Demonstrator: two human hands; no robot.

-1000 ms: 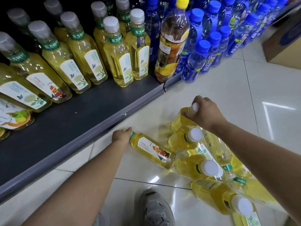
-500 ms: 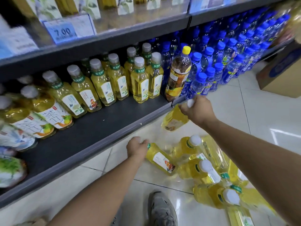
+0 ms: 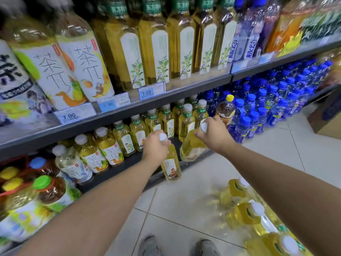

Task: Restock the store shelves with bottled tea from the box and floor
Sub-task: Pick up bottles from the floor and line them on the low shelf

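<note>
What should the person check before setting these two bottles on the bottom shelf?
1. Left hand grips left bottle by the neck: ok.
2. Right hand grips right bottle by the neck: ok.
3. Bare shelf in front of the row: ok.
4. Right bottle upright: not ok, tilted.
5. Caps tight: cannot tell.

tea rows (image 3: 127, 137): on bottom shelf (image 3: 132, 160), rear
left bottle (image 3: 170, 167), right bottle (image 3: 191, 146): at shelf front edge
loose bottles (image 3: 245, 215): floor, front-right of shelf
</note>
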